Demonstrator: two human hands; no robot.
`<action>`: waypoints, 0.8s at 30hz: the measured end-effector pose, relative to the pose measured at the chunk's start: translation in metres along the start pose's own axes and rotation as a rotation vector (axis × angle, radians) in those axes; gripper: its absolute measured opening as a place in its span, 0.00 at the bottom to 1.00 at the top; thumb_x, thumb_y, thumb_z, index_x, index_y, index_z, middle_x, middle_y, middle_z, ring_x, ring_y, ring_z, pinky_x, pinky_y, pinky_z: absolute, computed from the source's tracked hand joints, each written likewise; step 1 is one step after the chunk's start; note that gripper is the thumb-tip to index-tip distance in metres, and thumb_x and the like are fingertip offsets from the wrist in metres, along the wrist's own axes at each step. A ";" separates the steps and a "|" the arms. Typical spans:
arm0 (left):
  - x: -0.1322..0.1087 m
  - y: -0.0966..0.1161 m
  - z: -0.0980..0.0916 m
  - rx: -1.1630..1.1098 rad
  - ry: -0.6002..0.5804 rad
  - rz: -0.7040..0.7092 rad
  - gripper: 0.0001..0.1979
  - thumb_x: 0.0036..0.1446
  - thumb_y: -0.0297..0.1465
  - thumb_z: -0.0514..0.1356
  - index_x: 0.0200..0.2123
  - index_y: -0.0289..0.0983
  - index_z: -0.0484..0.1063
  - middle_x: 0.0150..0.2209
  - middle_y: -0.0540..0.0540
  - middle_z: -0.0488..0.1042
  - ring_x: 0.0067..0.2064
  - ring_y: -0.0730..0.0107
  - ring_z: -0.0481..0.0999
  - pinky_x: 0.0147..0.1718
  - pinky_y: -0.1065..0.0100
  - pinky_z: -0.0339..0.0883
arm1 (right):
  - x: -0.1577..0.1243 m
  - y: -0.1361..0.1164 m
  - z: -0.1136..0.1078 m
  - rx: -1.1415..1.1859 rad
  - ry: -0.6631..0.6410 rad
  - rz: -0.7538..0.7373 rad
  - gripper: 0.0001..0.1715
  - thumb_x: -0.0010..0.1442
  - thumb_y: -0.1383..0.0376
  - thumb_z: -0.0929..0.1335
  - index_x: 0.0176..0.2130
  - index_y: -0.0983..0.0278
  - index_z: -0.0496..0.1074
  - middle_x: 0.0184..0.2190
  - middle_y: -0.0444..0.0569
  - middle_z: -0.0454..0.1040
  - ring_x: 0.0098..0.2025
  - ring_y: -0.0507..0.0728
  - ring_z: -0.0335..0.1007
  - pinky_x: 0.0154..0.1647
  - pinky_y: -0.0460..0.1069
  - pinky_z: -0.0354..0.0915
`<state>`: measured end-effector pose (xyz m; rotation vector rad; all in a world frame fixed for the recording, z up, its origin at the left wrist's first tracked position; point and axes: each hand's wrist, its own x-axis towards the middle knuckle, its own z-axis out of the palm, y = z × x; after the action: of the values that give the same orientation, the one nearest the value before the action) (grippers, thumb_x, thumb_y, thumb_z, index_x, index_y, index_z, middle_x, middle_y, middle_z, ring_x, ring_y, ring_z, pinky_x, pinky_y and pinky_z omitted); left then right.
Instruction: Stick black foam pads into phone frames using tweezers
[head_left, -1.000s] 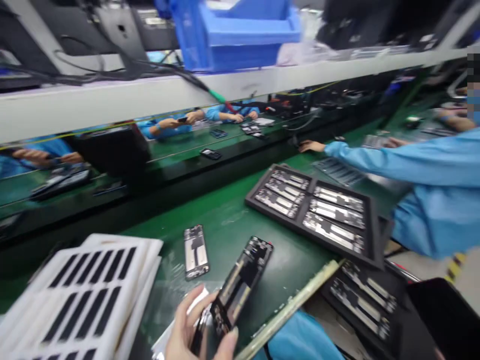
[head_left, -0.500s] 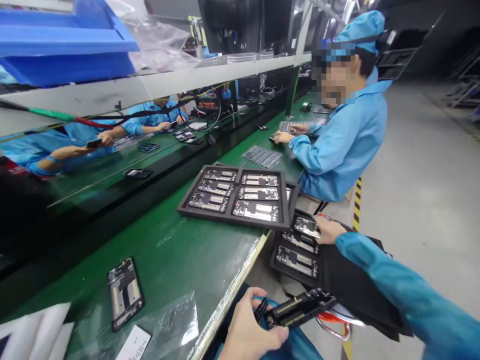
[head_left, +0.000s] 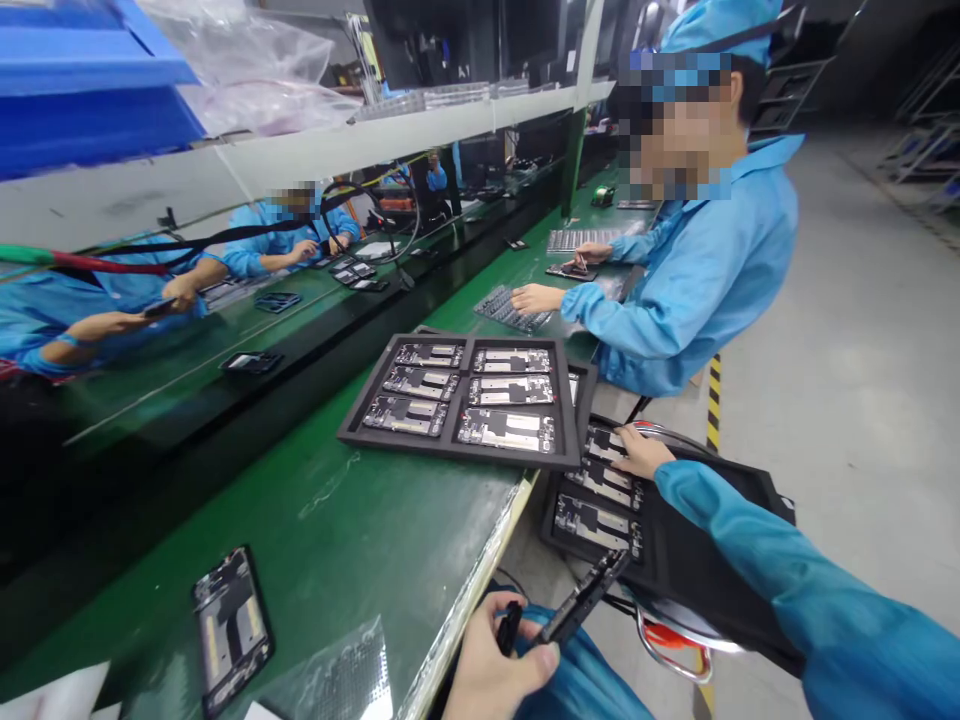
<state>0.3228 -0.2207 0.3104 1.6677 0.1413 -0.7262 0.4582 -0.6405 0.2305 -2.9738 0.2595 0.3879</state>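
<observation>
My left hand (head_left: 501, 662), low in the centre, is closed round an opened phone body (head_left: 581, 605), tilted with its thin edge towards me. A second narrow black piece (head_left: 508, 628) shows between the same fingers; its kind I cannot make out. My right hand (head_left: 646, 455) reaches over a black foam tray (head_left: 694, 540), fingertips closed on the right end of another opened phone body (head_left: 602, 445) in the far slot. Two more opened phones, the nearest one (head_left: 596, 525) included, lie in that tray's left column.
Another foam tray (head_left: 450, 450) with several opened phones rests at the green bench's (head_left: 360, 530) edge. A single opened phone (head_left: 232, 630) and a clear plastic tray (head_left: 352, 670) lie nearer. A co-worker (head_left: 675, 290) sits beyond. A chair (head_left: 667, 640) stands under the right tray.
The phone in my right hand has gone down flatter into the far slot. My left hand has turned its phone more edge-on and upward. The co-worker's hand has moved onto the clear component tray.
</observation>
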 end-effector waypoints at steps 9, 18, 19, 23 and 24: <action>0.007 0.006 0.005 -0.044 -0.020 -0.007 0.34 0.41 0.41 0.73 0.49 0.34 0.66 0.39 0.42 0.81 0.28 0.71 0.73 0.31 0.67 0.66 | -0.028 -0.015 -0.029 0.291 -0.028 0.060 0.20 0.53 0.58 0.75 0.44 0.65 0.78 0.51 0.59 0.76 0.47 0.66 0.77 0.47 0.53 0.67; 0.019 0.040 0.072 0.335 0.122 0.252 0.35 0.47 0.31 0.68 0.60 0.35 0.63 0.54 0.37 0.76 0.53 0.53 0.77 0.55 0.60 0.67 | -0.206 -0.136 0.008 1.559 -0.081 0.422 0.35 0.55 0.34 0.68 0.34 0.63 0.69 0.10 0.37 0.62 0.09 0.45 0.46 0.11 0.41 0.41; 0.019 0.041 0.079 0.436 0.080 0.286 0.37 0.49 0.31 0.67 0.62 0.35 0.62 0.58 0.36 0.74 0.55 0.50 0.76 0.55 0.59 0.68 | -0.215 -0.149 0.016 1.692 0.016 0.489 0.33 0.51 0.37 0.72 0.32 0.63 0.67 0.10 0.34 0.58 0.10 0.44 0.44 0.11 0.40 0.41; 0.018 0.039 0.088 0.705 -0.061 0.380 0.39 0.59 0.33 0.62 0.70 0.34 0.53 0.69 0.34 0.59 0.62 0.44 0.70 0.55 0.57 0.67 | -0.213 -0.142 0.041 1.868 0.339 0.738 0.37 0.40 0.43 0.79 0.24 0.60 0.55 0.10 0.30 0.49 0.10 0.42 0.42 0.10 0.39 0.45; 0.017 0.039 0.084 0.731 -0.073 0.401 0.36 0.61 0.32 0.60 0.69 0.34 0.54 0.69 0.34 0.59 0.61 0.46 0.71 0.54 0.58 0.68 | -0.209 -0.129 0.044 1.850 0.377 0.790 0.38 0.40 0.42 0.79 0.24 0.59 0.53 0.10 0.30 0.48 0.10 0.43 0.43 0.09 0.40 0.45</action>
<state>0.3229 -0.3132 0.3294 2.2587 -0.5609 -0.5542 0.2729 -0.4761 0.2571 -0.9967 1.0517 -0.2912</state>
